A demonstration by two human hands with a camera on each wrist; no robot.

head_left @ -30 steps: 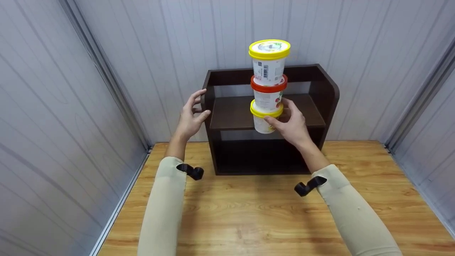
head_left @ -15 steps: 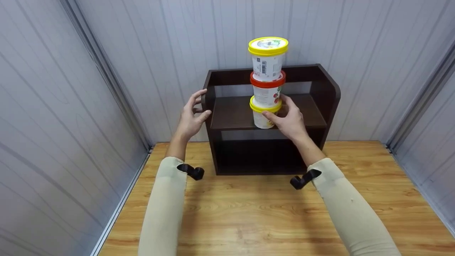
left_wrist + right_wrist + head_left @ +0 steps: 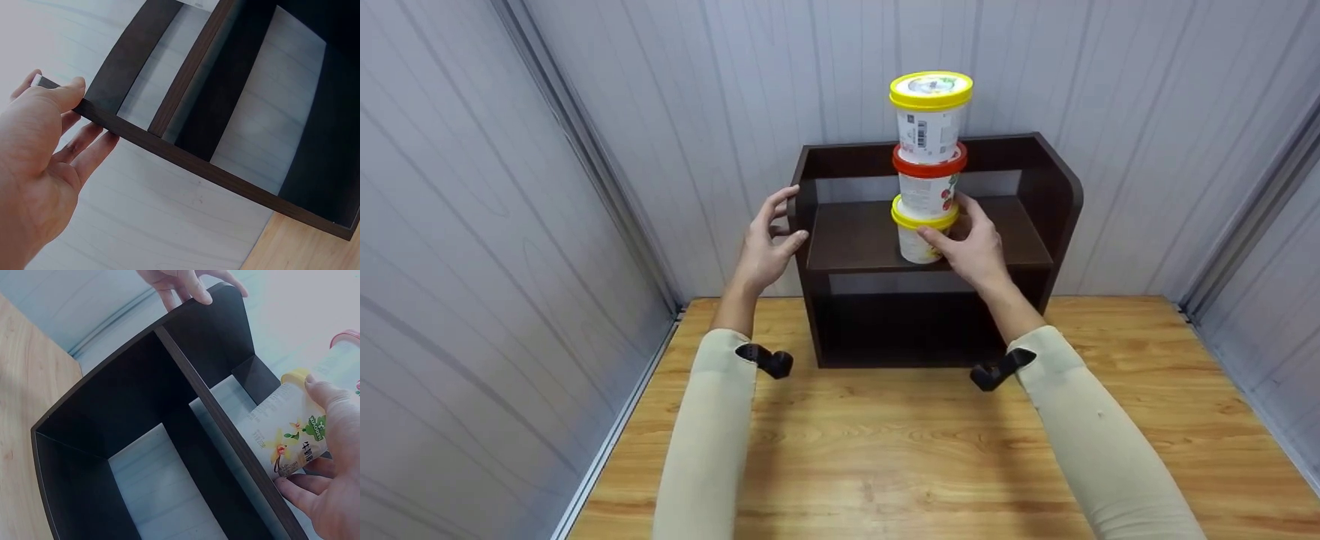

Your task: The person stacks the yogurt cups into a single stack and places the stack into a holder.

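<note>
Three white tubs stand one on another at the upper board of a dark brown shelf unit (image 3: 851,236). The lowest tub (image 3: 915,246) has a yellow lid, the middle tub (image 3: 924,193) a red one, the top tub (image 3: 922,133) another yellow one. My right hand (image 3: 979,251) grips the lowest tub from the right, thumb in front and fingers behind. In the right wrist view this tub (image 3: 287,427) shows a flower print, its base right at the board's front edge. My left hand (image 3: 765,251) holds the unit's left side panel (image 3: 169,145) between thumb and fingers.
Under the upper board is a dark lower compartment (image 3: 911,326). The unit stands on a wood-grain table (image 3: 870,450), close to the pale back wall (image 3: 735,112). More pale panels (image 3: 472,225) close in the left and right sides.
My right hand has moved the stack slightly up and back, so the lowest tub now overlaps the upper board instead of hanging below its front edge. My left hand stays on the side panel.
</note>
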